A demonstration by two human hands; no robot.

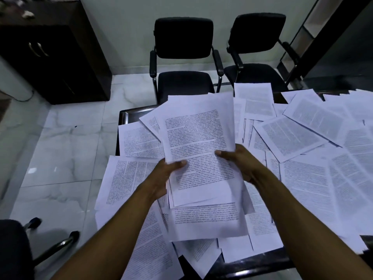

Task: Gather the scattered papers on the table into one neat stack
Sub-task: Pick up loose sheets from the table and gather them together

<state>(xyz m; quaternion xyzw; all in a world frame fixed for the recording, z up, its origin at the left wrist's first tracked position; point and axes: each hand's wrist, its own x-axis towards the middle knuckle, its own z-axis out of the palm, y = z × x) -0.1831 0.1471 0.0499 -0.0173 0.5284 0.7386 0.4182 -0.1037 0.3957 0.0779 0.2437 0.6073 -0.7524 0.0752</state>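
Note:
A loose bundle of printed sheets [199,142] is held up above the table, its edges uneven and fanned. My left hand [161,178] grips the bundle's left edge with the thumb on top. My right hand [240,160] grips its right edge, thumb also on the top page. Many more printed papers [302,138] lie scattered and overlapping across the dark table [262,261], some hanging over the left edge [121,178] and the near edge.
Two black armchairs [183,57] [256,49] stand beyond the table's far side. A dark wooden cabinet [50,57] is at the back left. A chair base [50,245] sits on the tiled floor at lower left.

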